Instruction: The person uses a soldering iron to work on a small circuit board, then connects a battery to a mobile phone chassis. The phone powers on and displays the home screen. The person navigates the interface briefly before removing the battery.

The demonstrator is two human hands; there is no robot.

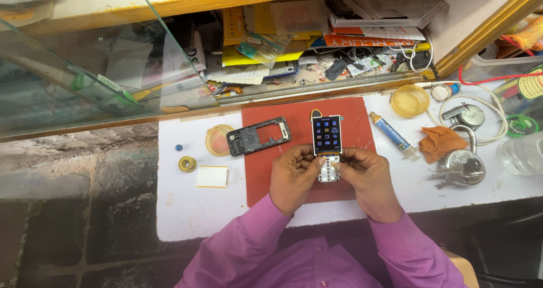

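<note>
A stripped mobile phone [327, 146], without its casing, is held between both hands over the lower half of a red work mat [300, 152]. The phone's long axis runs away from the person: the lit screen, showing a grid of small icons on a dark ground, points toward the far shelf, and the pale keypad end points back toward the body. The left hand [293, 177] is closed on the keypad end from the left side, and the right hand [369, 179] is closed on it from the right, with fingertips of both meeting on the keypad; the screen end stands free above them. Both wrists are covered by purple sleeves [243, 248].

Just left of the screen, a black phone housing frame [259, 136] lies partly on the mat, its long axis running left to right and slightly tilted. Beside it a round peach-coloured lid [218, 140] rests on the white tabletop [192, 209], with a small yellow tape roll [188, 164] and a white pad [212, 176] nearby. To the right of the mat are seen a blue glue tube [391, 132], an orange cloth [440, 143] and a yellow round lid [409, 100].
</note>
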